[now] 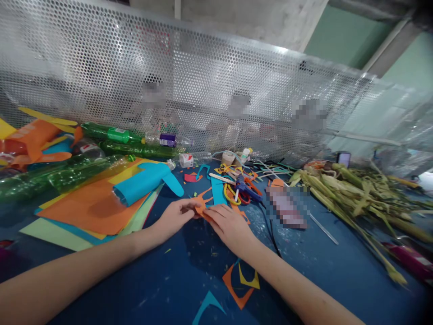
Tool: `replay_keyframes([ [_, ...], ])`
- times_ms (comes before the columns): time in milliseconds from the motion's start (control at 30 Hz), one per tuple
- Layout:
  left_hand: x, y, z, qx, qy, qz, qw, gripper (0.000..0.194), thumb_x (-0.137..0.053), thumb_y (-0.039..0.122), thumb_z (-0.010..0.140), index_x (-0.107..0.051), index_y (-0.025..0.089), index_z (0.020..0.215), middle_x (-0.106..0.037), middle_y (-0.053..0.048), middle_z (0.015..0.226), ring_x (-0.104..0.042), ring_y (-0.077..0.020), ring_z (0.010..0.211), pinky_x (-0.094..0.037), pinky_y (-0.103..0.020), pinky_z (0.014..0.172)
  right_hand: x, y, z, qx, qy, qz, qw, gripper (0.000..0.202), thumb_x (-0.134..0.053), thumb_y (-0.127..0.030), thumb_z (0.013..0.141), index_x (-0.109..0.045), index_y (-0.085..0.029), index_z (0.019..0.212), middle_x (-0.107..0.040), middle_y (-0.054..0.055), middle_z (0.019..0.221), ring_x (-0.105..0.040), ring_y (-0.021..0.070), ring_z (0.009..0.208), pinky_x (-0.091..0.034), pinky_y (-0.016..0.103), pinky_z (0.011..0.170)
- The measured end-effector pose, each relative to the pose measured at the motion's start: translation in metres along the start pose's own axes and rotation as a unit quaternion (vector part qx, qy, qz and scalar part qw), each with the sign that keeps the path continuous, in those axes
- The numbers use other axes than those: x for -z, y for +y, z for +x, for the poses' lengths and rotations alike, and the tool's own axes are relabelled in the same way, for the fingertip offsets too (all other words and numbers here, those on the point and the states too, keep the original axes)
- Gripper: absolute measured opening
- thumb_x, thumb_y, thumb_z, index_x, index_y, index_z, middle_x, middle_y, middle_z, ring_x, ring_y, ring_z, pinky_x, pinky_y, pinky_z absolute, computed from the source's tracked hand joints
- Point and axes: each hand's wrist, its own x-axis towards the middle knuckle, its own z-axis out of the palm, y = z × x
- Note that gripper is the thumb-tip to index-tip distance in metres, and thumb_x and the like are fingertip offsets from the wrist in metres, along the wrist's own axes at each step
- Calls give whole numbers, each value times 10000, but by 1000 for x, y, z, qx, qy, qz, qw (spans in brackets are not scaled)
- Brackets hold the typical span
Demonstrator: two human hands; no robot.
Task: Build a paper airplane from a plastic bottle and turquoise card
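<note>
Between my two hands is a piece of orange paper, cut into narrow points at its far side. My left hand pinches its left edge with thumb and fingers. My right hand lies over the right part with its fingers closed on it, covering much of the piece. Just beyond my hands are a blue paper strip and scissors with blue handles. To the left, a blue paper-wrapped bottle with a wing-like flap rests on stacked coloured paper.
Green plastic bottles lie at the left, near an orange paper-covered bottle. Paper offcuts are scattered in front. Dried corn husks cover the right side. A perforated metal panel stands along the back, with blurred people behind it.
</note>
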Motion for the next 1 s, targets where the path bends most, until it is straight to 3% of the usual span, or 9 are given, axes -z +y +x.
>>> replay_keyframes([
  [100, 1, -4, 1, -21, -2, 14, 1000, 269, -537, 160, 696, -588, 140, 959, -655, -65, 949, -628, -184, 854, -471, -356, 846, -1, 1, -1, 12, 24, 9, 1000, 256, -408, -150, 885, -597, -145, 1057, -652, 79, 1017, -570, 170, 932, -462, 319, 859],
  [233, 0, -4, 2, -31, 10, -1, 999, 384, -552, 170, 697, -509, 145, 1078, -626, -80, 988, -605, -189, 927, -462, -343, 864, -3, 0, -4, 33, -13, 43, 998, 291, -384, -133, 888, -564, -150, 1115, -635, 84, 1065, -573, 171, 982, -464, 319, 876],
  [400, -3, 1, -1, 5, 19, -77, 997, 438, -480, 240, 777, -395, 181, 1202, -584, -45, 912, -625, -170, 845, -492, -346, 825, -4, -1, -7, -3, -52, 61, 997, 499, -314, -63, 869, -340, -241, 1335, -620, 63, 1059, -582, 156, 950, -488, 317, 812],
  [567, -3, -3, 0, -7, 27, -62, 998, 392, -532, 277, 763, -427, 188, 1130, -534, -55, 984, -630, -145, 743, -509, -347, 787, 9, 5, -1, -26, -34, -24, 999, 461, -345, -46, 847, -462, -201, 1264, -628, 71, 1085, -582, 178, 942, -477, 309, 831],
  [733, -1, -7, 0, -33, 17, -20, 999, 287, -507, 261, 795, -430, 197, 1064, -522, -9, 859, -636, -139, 698, -514, -320, 735, 26, 33, 17, -121, 15, -94, 988, 462, -336, -21, 824, -470, -144, 1248, -616, 86, 1114, -576, 181, 968, -466, 298, 856],
  [800, 0, -6, -1, -43, 3, 19, 999, 201, -501, 247, 793, -481, 187, 983, -539, -6, 829, -634, -139, 695, -511, -303, 724, 26, 51, 28, -124, 9, -129, 984, 522, -341, 5, 790, -436, -162, 1275, -566, 79, 1196, -559, 188, 1003, -456, 319, 867],
  [900, 1, -4, -2, -52, -18, 87, 995, 112, -496, 239, 782, -547, 176, 859, -589, -17, 788, -637, -160, 722, -505, -293, 719, 19, 72, 47, -154, 21, -132, 979, 578, -326, 19, 773, -355, -149, 1325, -533, 100, 1226, -515, 189, 1076, -432, 327, 892],
  [1000, 2, -3, -3, -65, -22, 129, 989, 127, -488, 241, 774, -576, 179, 841, -625, -25, 768, -642, -176, 723, -503, -290, 699, 5, 78, 64, -148, 13, -135, 980, 556, -311, -25, 814, -276, -113, 1363, -436, 138, 1318, -411, 192, 1197, -367, 345, 959],
])
